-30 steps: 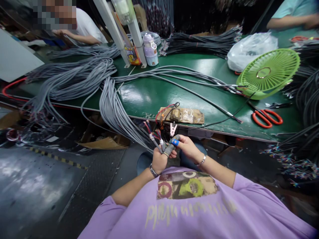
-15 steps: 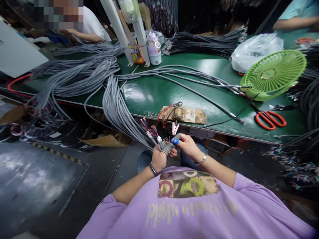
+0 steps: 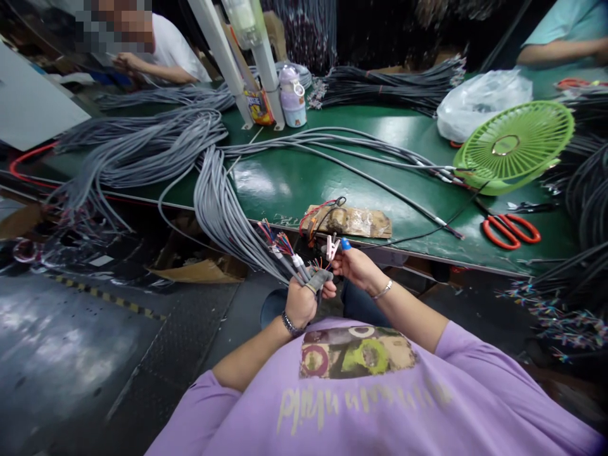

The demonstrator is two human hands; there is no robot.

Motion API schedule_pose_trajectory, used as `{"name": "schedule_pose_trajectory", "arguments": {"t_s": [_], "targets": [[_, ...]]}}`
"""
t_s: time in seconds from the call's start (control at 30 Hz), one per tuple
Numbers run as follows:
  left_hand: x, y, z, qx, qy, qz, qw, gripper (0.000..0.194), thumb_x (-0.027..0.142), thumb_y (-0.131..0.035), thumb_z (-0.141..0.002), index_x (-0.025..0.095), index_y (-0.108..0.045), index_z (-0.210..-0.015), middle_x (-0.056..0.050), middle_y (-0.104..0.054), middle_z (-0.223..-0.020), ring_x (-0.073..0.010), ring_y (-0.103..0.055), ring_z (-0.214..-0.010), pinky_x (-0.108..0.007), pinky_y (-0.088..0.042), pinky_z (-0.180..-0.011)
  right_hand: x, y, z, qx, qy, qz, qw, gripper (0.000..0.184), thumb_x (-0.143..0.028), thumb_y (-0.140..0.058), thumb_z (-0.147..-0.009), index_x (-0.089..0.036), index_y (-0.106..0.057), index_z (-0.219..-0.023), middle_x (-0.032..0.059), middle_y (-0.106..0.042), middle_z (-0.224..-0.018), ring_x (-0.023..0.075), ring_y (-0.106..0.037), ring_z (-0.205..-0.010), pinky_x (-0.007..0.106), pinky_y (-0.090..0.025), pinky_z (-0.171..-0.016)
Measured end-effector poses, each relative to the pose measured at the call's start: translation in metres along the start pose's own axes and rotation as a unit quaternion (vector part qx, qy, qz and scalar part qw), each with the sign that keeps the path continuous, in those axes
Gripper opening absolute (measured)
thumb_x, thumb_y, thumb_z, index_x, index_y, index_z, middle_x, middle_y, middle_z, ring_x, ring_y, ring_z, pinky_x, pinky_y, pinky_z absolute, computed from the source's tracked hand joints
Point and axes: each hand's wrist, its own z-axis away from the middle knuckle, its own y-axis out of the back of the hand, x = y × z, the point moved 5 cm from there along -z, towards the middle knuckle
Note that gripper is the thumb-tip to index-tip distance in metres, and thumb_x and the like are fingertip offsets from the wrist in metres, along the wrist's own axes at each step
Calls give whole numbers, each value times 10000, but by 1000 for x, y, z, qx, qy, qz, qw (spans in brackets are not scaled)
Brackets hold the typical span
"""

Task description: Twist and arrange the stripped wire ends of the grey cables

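Observation:
My left hand [image 3: 304, 301] is closed around several grey cables [image 3: 298, 269] near their stripped ends. Coloured wire strands [image 3: 284, 242] fan out beyond the white wraps on these cables. A grey covering wraps its thumb. My right hand [image 3: 358, 271] is just to the right, its fingers pinched together beside fine loose wires; whatever lies between the fingertips is too small to make out. One digit, in a blue finger cot [image 3: 346, 244], points up. Just beyond the fingertips, a pale pink clip [image 3: 332, 247] stands at the table edge.
On the green table [image 3: 304, 183] lie a taped wooden block [image 3: 361, 221], red-handled scissors [image 3: 510, 230] and grey cable bundles [image 3: 156, 142]. A green fan [image 3: 515, 145], a plastic bag [image 3: 482, 104] and a lilac bottle [image 3: 292, 98] stand farther back. Two people sit across.
My right hand has shifted slightly away from my left, and its blue-tipped digit has lifted from the wires to point up. My left hand keeps its grip on the cables.

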Motion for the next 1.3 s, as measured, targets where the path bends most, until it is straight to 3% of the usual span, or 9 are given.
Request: {"name": "schedule_pose_trajectory", "arguments": {"t_s": [0.07, 0.2, 0.33, 0.47, 0.77, 0.9, 1.07, 1.3], "targets": [[1, -3, -1, -2, 5, -4, 1000, 264, 390, -703, -686, 133, -647, -693, -24, -651, -527, -115, -584, -416, -198, -439, -410, -7, -5, -2, -3, 51, 34, 998, 486, -645, -606, -702, -159, -606, -729, -6, -544, -622, 83, -423, -513, 229, -387, -512], [1, -7, -4, -2, 11, -12, 1000, 265, 390, -704, -683, 132, -645, -677, -27, -650, -523, -111, -582, -411, -190, -433, -406, -15, -5, 0, 86, 172, 115, 974, 523, -673, -565, -715, -163, -585, -602, -8, -519, -556, 89, -420, -510, 231, -362, -510], [-1, -9, -7, -4, 15, -21, 1000, 275, 398, -700, -685, 130, -644, -661, -31, -649, -518, -112, -582, -411, -194, -439, -413, -4, -9, -8, 41, 97, -5, 994, 544, -707, -556, -700, -166, -611, -676, 8, -567, -601, 100, -474, -513, 236, -418, -496], [-7, -10, -9, -7, 22, -33, 999, 270, 390, -703, -680, 126, -648, -665, -33, -650, -513, -112, -578, -408, -195, -435, -410, 1, -12, -16, 33, 41, -123, 991, 480, -639, -636, -693, -159, -624, -702, 7, -588, -611, 93, -496, -498, 224, -441, -480], [-8, -7, -8, 0, 22, -48, 999, 288, 404, -699, -691, 125, -640, -652, -37, -651, -514, -112, -582, -411, -190, -429, -408, 5, -11, -9, 1, 8, -155, 988, 504, -656, -593, -719, -154, -616, -750, 16, -603, -630, 104, -518, -529, 217, -448, -491], [-9, -2, -3, 3, 9, -49, 999, 278, 403, -688, -709, 131, -645, -674, -36, -657, -529, -117, -589, -418, -196, -440, -411, 12, -4, 8, -26, 7, -102, 994, 532, -680, -595, -693, -150, -616, -733, 21, -599, -644, 102, -517, -546, 228, -443, -527], [-18, 7, 0, -15, -11, -89, 996, 275, 403, -673, -740, 136, -643, -683, -37, -668, -559, -130, -608, -450, -210, -461, -427, 7, -2, 29, -33, 96, 71, 992, 353, -453, -781, -615, -159, -628, -736, -20, -576, -617, 94, -482, -549, 240, -407, -556], [-25, 15, -2, -83, 30, -149, 985, 220, 351, -677, -758, 136, -655, -714, -42, -689, -616, -141, -632, -505, -237, -510, -499, -6, -2, 26, -78, 121, 179, 973, 378, -465, -776, -584, -132, -637, -698, -13, -616, -650, 98, -510, -597, 256, -433, -635]]}}
